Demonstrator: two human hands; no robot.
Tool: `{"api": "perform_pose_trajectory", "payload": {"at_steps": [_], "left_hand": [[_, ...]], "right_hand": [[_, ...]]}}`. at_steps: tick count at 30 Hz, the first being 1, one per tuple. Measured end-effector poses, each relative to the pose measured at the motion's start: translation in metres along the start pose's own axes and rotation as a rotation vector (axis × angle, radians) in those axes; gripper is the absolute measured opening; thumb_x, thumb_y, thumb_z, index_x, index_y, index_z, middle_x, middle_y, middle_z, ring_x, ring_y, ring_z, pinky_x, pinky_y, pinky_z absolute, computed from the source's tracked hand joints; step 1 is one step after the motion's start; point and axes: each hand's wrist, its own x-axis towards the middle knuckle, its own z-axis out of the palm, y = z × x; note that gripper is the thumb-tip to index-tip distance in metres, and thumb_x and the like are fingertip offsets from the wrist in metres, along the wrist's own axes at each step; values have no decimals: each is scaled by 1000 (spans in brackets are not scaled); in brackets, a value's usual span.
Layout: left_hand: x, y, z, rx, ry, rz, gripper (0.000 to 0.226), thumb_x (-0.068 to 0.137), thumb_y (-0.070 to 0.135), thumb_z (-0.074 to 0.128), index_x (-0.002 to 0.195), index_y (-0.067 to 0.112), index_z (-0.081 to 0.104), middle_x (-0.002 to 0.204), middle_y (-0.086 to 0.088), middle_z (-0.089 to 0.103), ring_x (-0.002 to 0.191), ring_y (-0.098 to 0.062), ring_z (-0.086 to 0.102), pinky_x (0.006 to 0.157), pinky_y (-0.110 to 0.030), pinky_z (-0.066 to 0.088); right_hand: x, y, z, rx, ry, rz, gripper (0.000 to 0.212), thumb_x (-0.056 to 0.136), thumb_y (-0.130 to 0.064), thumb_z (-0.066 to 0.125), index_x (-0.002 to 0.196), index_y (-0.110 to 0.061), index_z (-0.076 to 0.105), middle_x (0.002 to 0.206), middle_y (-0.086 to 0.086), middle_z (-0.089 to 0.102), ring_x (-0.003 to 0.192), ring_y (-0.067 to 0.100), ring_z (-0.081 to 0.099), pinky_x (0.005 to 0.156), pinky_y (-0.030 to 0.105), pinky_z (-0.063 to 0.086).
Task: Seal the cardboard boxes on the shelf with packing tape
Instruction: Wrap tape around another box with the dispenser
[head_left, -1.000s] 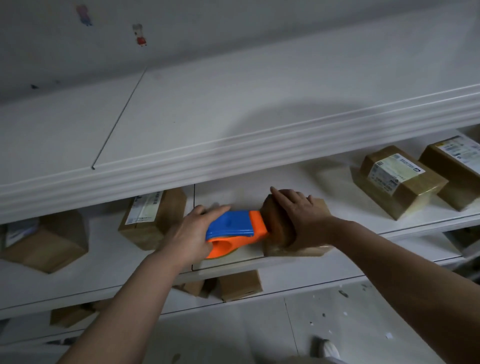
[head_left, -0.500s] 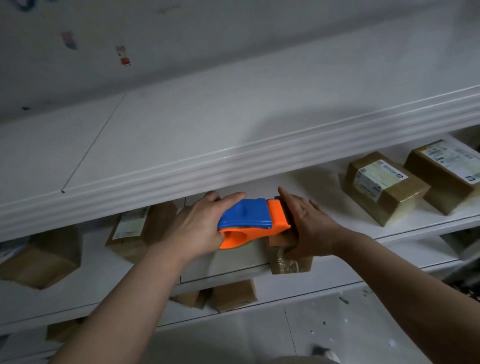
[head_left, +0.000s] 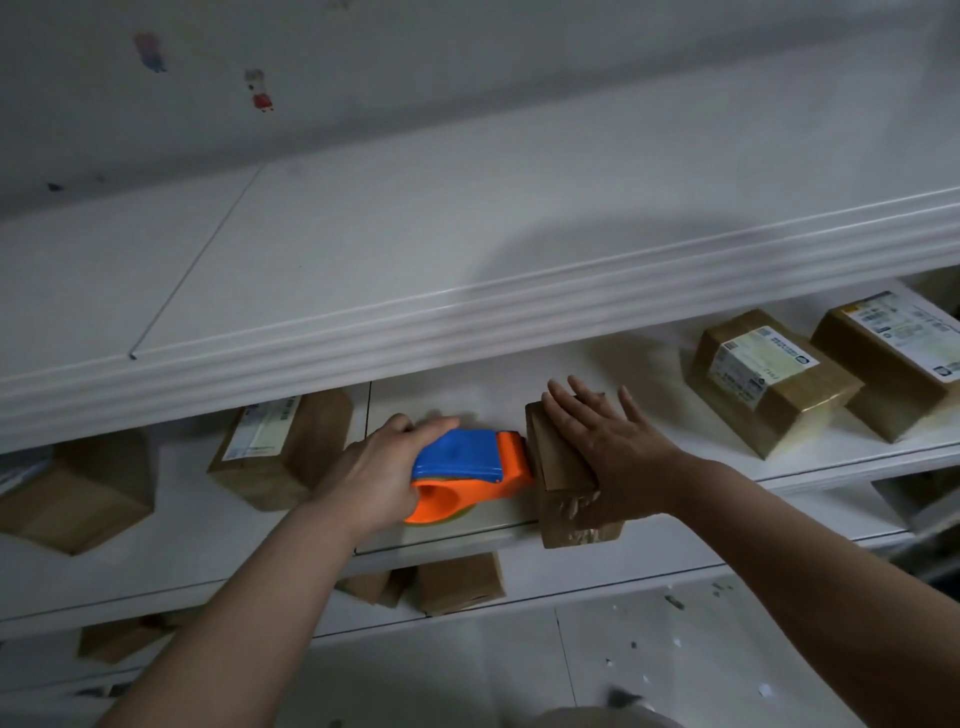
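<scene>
Head view: mid-job, one box in work.

Progress, judged from how things lie:
- small box (head_left: 566, 499) at the near edge of the middle shelf (head_left: 649, 374) already has wrinkled, shiny tape on its near face. Looks like the strip is being run or finished on its left side, so this one is partly sealed at least.
- two labelled boxes (head_left: 769, 384) far right on the same shelf look glossy, probably taped. Can't confirm every seam.
- labelled box (head_left: 280, 447) to the left and the plain box (head_left: 78, 493) at far left sit in shadow; taped or not, can't tell.
- lower boxes (head_left: 457, 582) on the shelf below show bare brown board, likely still to do.
- Estimate: several boxes left.

Hands:
- left hand (head_left: 374, 478) is wrapped round the handle of the orange and blue tape dispenser (head_left: 467, 467), firm grip. The dispenser's orange front end touches the left side of the small box.
- right hand (head_left: 608, 457) lies flat on top of the small box, fingers straight and spread, palm pressing down. Nothing grasped; it just steadies the box.

Layout: the small box sits between the two hands, directly under the right one, just right of the dispenser. The labelled pair is well apart to the right.
</scene>
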Motion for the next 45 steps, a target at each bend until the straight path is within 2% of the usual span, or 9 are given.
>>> {"api": "perform_pose_trajectory", "payload": {"at_steps": [6,13,20,23,28,33,38,41,45], "left_hand": [[3,-7,2,15,4,5,93,75,9,60,143,57,17,102,7,37,92,-19,55,70,-28,48],[-4,-1,0,-39,5,-7,94,75,7,63,144,55,20,103,7,37,92,-17,53,74,-32,52],[-8,21,-31,-69,101,63,93,70,10,64,143,55,26,106,6,44,98,-16,53,83,-34,50],[4,54,-21,47,29,111,92,74,15,64,143,56,17,103,9,38,96,-18,53,76,-32,49],[23,81,-21,200,39,192,82,80,24,64,146,49,21,109,5,44,94,-19,56,76,-31,47],[12,53,-30,224,-2,149,87,79,17,57,144,58,14,104,12,38,86,-16,52,68,-26,35],[-26,-37,-30,105,-93,-81,96,66,14,55,128,76,15,112,13,46,99,-17,57,73,-32,52],[-27,-37,-13,91,-106,-116,92,73,10,57,139,63,22,107,10,43,94,-16,55,71,-29,49],[-12,-20,14,125,-79,-103,88,77,9,54,144,56,22,101,8,36,97,-19,54,72,-28,45]], "right_hand": [[-1,-24,-8,-144,-37,-54,130,70,-72,62,148,-13,-23,146,4,-39,135,20,-34,115,54,-12],[28,-35,-17,-85,-68,17,131,68,-54,75,150,-18,-20,160,9,-6,147,31,-5,114,65,1],[-4,18,22,783,132,-13,144,50,-44,90,152,-17,-8,148,-4,7,138,14,24,109,14,30],[-18,32,55,741,120,78,141,54,-36,93,152,-19,-7,153,-2,8,141,18,22,113,25,30],[-12,31,45,550,122,77,147,50,-62,82,150,-23,-18,159,-5,7,147,14,6,119,51,3],[-10,34,54,448,85,116,141,55,-58,83,149,-29,-18,153,-8,23,142,14,20,119,49,9],[-8,34,52,448,73,114,142,53,-56,84,149,-31,-16,151,-9,25,141,16,22,120,47,12],[-7,33,55,437,72,101,140,53,-56,84,149,-31,-16,151,-8,25,139,16,24,118,47,19],[-8,30,50,310,11,88,138,61,-57,80,149,-28,-21,161,-6,-3,148,18,-4,120,50,1]]}}
